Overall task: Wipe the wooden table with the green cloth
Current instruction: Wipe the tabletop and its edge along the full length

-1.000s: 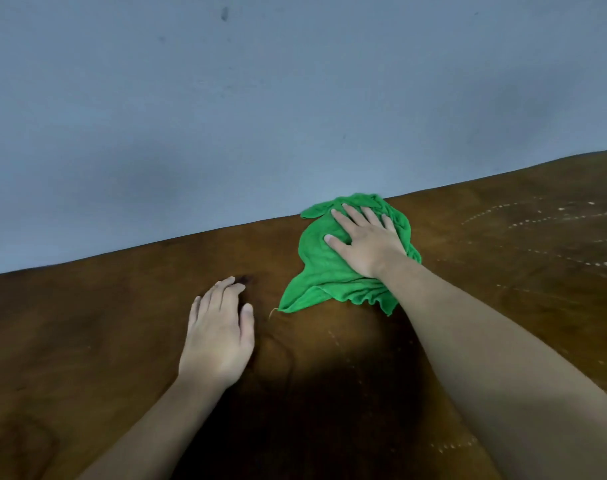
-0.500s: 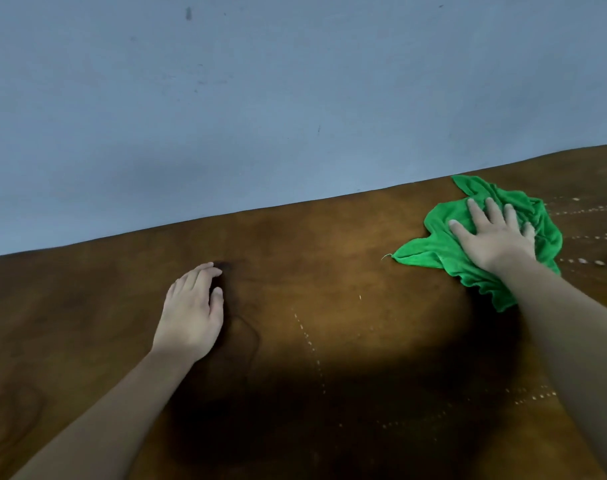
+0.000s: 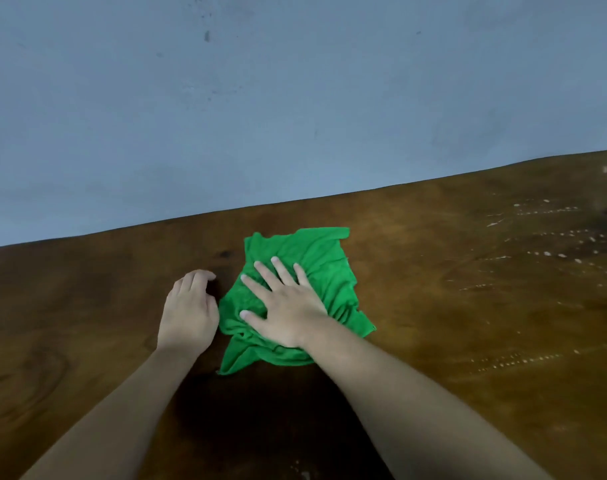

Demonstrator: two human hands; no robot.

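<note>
A crumpled green cloth [image 3: 324, 265] lies on the dark wooden table [image 3: 468, 306], near its middle. My right hand [image 3: 284, 306] presses flat on the cloth with fingers spread, covering its lower left part. My left hand [image 3: 189, 308] rests palm down on the bare wood just left of the cloth, fingers slightly curled, its edge close to the cloth's rim. It holds nothing.
A plain blue-grey wall [image 3: 295, 98] rises right behind the table's far edge. Pale streaks and dotted marks [image 3: 554, 237] cover the wood at the right. A dark shadow lies on the table between my forearms.
My right hand slid the cloth from the table's right side back to the left, stopping beside my left hand. The left hand stayed planted on the wood.
</note>
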